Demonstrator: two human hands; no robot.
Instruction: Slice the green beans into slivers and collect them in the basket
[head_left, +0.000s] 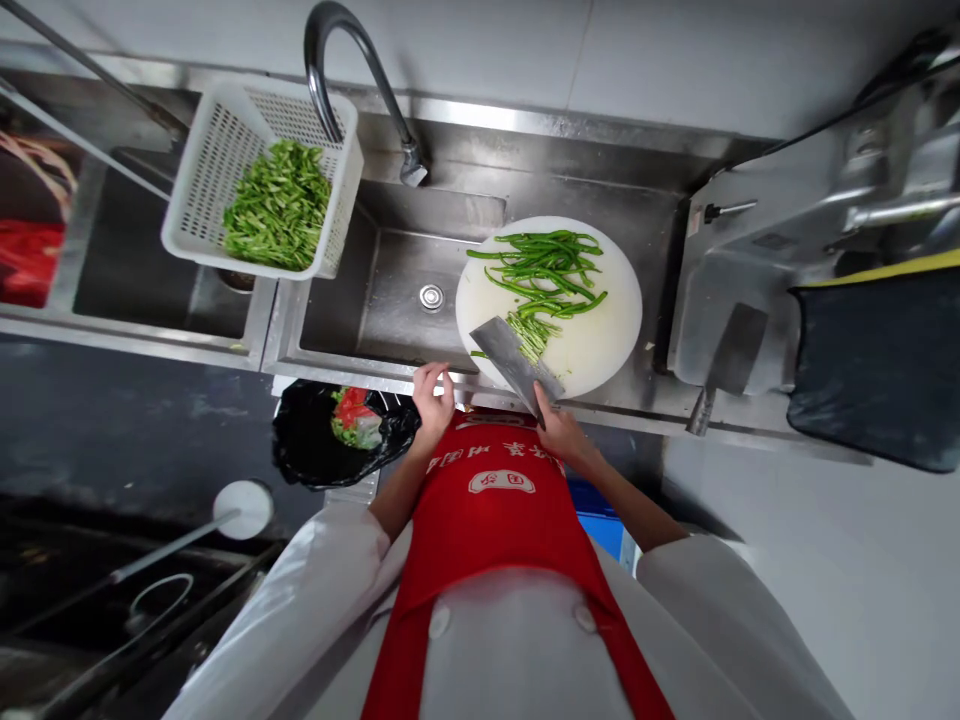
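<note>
My right hand [561,432] is wrapped round the handle of a cleaver [510,358]. Its broad blade lies over the near left part of a round white cutting board [619,330]. Right beside the blade is a small pile of sliced green pepper [531,338]. Farther back on the board lie several whole long green peppers [551,262]. My left hand [433,402] hovers at the sink's front edge, left of the board, with its fingers curled together. Whatever its fingertips may hold is too small to make out.
A white plastic basket [196,180] of cut green pieces stands on the left, under a curved faucet [352,20]. The steel sink [405,265] lies beside the board. Below hangs a black waste bag [300,425]. A second cleaver [739,350] rests on the right.
</note>
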